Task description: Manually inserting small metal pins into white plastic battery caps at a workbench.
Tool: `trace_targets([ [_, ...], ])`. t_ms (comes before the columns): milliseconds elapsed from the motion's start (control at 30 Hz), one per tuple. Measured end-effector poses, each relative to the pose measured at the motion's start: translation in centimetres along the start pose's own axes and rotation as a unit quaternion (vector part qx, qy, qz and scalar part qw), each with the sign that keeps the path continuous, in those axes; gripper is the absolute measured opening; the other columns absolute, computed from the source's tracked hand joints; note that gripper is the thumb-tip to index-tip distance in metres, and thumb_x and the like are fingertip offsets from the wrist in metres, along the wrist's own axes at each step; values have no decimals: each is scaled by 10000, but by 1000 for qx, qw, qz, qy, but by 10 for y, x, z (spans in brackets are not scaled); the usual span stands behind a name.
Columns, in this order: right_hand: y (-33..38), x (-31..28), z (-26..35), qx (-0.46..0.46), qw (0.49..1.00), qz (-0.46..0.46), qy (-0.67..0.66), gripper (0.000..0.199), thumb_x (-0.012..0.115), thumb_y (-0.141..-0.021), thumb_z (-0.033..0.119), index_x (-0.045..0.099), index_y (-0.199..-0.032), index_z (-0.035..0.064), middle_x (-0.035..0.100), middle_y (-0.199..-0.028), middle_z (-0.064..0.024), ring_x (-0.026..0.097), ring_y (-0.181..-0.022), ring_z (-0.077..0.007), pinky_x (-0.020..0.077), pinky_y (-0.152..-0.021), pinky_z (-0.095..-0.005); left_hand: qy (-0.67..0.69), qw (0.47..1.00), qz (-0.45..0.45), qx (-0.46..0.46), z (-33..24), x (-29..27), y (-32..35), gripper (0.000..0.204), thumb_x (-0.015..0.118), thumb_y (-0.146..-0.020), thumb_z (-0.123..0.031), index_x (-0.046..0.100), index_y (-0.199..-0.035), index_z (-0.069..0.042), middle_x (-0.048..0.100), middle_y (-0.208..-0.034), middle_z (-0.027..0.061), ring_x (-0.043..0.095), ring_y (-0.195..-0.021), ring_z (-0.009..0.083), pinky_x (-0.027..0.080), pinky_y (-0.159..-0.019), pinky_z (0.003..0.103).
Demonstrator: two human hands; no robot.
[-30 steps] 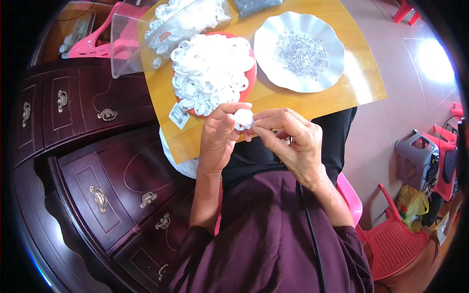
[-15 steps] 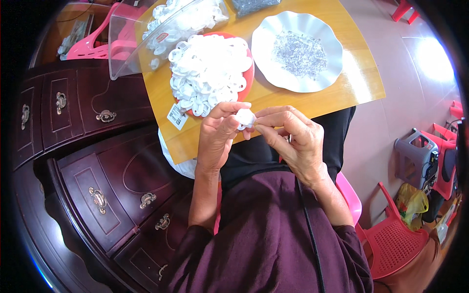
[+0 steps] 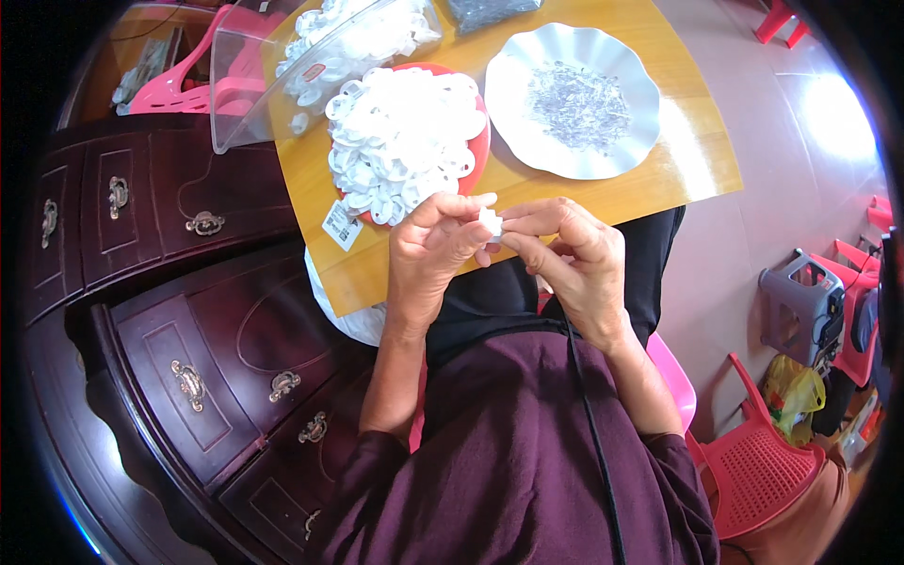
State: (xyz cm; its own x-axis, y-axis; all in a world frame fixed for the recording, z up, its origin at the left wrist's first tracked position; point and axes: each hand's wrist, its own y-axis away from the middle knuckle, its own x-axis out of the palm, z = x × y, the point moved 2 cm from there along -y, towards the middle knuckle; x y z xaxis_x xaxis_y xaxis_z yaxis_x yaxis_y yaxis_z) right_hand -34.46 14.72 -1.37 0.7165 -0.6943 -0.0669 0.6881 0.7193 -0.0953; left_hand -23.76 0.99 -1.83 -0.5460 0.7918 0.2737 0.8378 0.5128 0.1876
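Note:
My left hand (image 3: 426, 250) grips a small white plastic piece (image 3: 491, 223) between thumb and fingers, over the table's near edge. At the right side of that piece, the thumb and forefinger of my right hand (image 3: 582, 264) are pinched together. Whatever lies between those right fingertips is too small to make out. Just beyond my left hand, a heap of white ring-like plastic parts (image 3: 400, 141) fills a red plate (image 3: 481, 160). To its right, a white wavy-rimmed dish (image 3: 515, 143) holds many tiny clear and silvery pieces (image 3: 576, 105).
A clear plastic bin (image 3: 247, 122) with more white parts stands at the table's far left. Beside it lies a bag of dark small pieces (image 3: 485, 11). A dark wooden cabinet (image 3: 240, 311) fills the left. Right are a red chair (image 3: 763, 476) and grey stool (image 3: 796, 311).
Both hands have shifted slightly to the right with the white piece. It has turned between the fingers, and the left fingers now cover more of it.

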Motion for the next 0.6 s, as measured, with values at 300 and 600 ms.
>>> trace_targets([
  [300, 0, -3, -5, 61, 994, -19, -92, 109, 707, -863, 22, 675, -967, 14, 704, -971, -63, 635, -740, -68, 503, -565, -186, 3, 999, 37, -17, -10, 4, -5, 384, 716, -876, -52, 600, -1232, 36, 672, -1056, 86, 653, -942, 150, 543, -832, 275],
  [600, 1, -10, -9, 80, 991, -12, -108, 100, 713, -865, 42, 666, -948, 12, 686, -858, -17, 608, -704, -43, 463, -529, -175, 12, 998, 54, -21, -7, 1, -5, 402, 744, -840, -23, 608, -1215, 26, 648, -1139, 118, 650, -962, 153, 549, -854, 270],
])
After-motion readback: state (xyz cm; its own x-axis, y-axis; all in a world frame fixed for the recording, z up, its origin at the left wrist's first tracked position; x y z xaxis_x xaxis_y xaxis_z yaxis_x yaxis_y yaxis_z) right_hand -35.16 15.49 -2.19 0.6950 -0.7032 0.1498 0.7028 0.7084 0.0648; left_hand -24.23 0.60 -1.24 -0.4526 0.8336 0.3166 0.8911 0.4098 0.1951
